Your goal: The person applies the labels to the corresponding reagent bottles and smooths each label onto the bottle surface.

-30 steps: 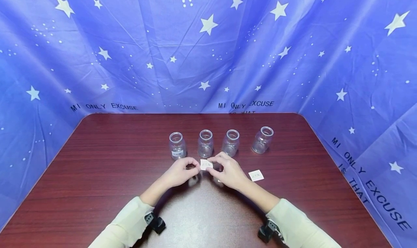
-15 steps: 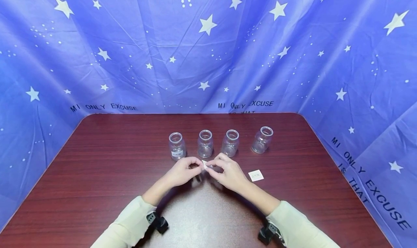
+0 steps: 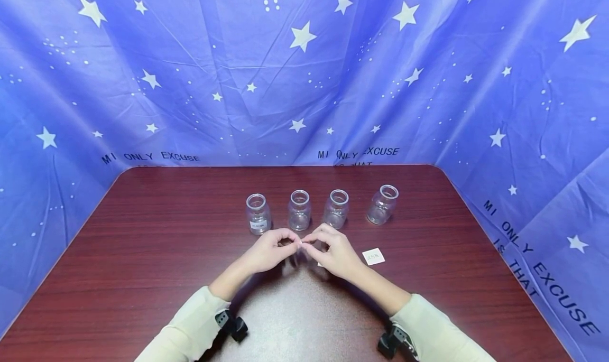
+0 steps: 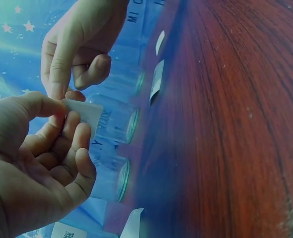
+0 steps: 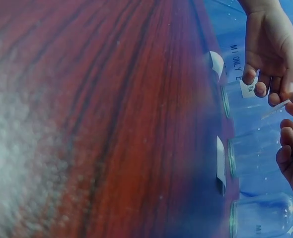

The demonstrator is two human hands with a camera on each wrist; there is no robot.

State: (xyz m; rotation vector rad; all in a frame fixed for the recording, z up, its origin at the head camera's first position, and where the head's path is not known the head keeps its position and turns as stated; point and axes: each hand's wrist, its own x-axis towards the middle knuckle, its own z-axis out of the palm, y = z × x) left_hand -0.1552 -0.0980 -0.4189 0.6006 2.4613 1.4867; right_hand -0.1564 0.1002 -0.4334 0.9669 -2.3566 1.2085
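Paper label [image 4: 88,116] sits between the fingertips of the left hand [image 3: 270,250] and the right hand [image 3: 335,251], above the bench [image 3: 142,235], on the person's side of the second jar [image 3: 300,215] from the left. Peeling at its corner looks like the step in hand; the next move probably calls for a fine, steady pull. Both hands pinch it, thumb against forefinger, wrists angled inward so that the fingertips meet; the left hand's other fingers curl loosely.
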